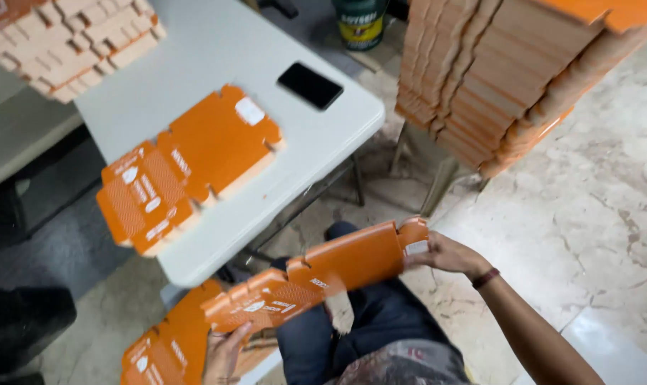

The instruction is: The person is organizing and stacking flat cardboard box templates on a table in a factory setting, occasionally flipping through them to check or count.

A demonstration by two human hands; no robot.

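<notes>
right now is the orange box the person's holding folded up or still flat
Flat: the orange box blank spans unfolded between the left hand and right hand.

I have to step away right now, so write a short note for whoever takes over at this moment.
Left hand grips the near end of a flat orange carton blank; right hand holds its far end, above the lap.
Done: nothing folded on this blank that shows.
Left: small stack of blanks on the white table, another by the left hand, tall stacks ahead.
A black phone lies on the table.
</notes>
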